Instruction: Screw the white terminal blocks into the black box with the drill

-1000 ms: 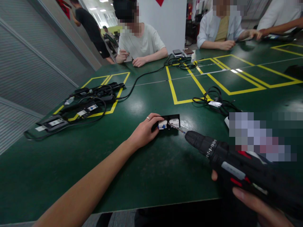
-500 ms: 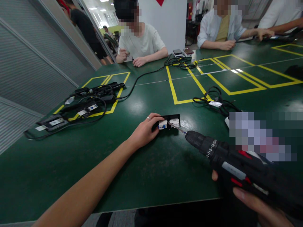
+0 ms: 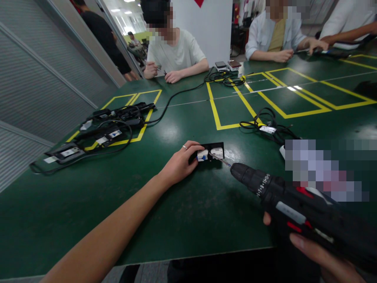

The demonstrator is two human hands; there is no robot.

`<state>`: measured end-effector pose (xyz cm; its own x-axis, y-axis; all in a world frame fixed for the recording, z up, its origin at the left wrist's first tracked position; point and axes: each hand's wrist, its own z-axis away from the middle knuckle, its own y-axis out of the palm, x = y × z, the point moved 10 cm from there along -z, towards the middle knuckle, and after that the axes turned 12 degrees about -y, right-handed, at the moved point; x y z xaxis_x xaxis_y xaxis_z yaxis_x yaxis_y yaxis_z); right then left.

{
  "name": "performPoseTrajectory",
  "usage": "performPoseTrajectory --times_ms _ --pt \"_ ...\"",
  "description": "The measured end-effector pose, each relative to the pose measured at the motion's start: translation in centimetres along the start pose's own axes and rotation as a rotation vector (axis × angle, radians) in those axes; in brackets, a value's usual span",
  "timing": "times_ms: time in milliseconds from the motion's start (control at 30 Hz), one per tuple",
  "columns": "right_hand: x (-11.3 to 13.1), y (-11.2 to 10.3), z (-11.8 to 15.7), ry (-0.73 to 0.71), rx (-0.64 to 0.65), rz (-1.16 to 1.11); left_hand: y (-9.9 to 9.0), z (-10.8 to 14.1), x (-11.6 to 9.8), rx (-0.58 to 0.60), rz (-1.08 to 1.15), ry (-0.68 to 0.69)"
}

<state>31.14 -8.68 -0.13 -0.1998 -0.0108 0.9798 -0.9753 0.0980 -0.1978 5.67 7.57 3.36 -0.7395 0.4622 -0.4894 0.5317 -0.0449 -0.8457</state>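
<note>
My left hand, with a ring on one finger, grips the left end of a small black box-shaped part on the green table. White labels, one with a blue mark, cover part of its near side. My right hand is wrapped around the handle of a black and red power drill. From the chuck a long thin screwdriver bit points left, and its tip meets the middle of the black part. The drill's body hides most of my right hand's fingers.
Black power adapters with cables lie at the left inside yellow tape lines. A coiled black cable rests right of centre, near a blurred patch. Small boxes stand at the back. Across the table sit several people, one a person in a pale T-shirt.
My hands, the drill and the black part stay in place. At the far right a co-worker's hand has shifted left, and a person in black behind the partition has moved slightly.
</note>
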Motion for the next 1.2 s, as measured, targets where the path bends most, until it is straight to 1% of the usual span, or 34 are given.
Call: performPoseTrajectory --times_ms 133,267,467,700,767,933,1200 --pt "0.3 -0.4 -0.1 -0.044 -0.032 0.036 0.1 0.0 0.1 -0.003 0.005 -0.003" --pt "0.1 -0.5 -0.1 -0.029 -0.038 0.038 0.0 0.0 0.1 -0.005 0.004 -0.002" --pt "0.1 -0.1 0.0 -0.023 0.0 0.001 -0.1 0.0 0.0 -0.01 -0.002 -0.004" --pt "-0.6 -0.1 0.2 0.017 0.005 -0.042 0.0 0.0 0.1 -0.009 -0.007 -0.007" --pt "-0.2 0.0 0.1 0.001 0.017 -0.022 0.0 -0.1 0.1 -0.011 -0.007 -0.004" --pt "0.4 -0.3 -0.2 -0.052 -0.006 0.03 0.0 0.0 0.0 -0.008 0.006 0.006" --pt "-0.1 0.0 0.1 -0.019 0.021 -0.021 0.1 0.0 0.1 -0.007 0.004 0.005"
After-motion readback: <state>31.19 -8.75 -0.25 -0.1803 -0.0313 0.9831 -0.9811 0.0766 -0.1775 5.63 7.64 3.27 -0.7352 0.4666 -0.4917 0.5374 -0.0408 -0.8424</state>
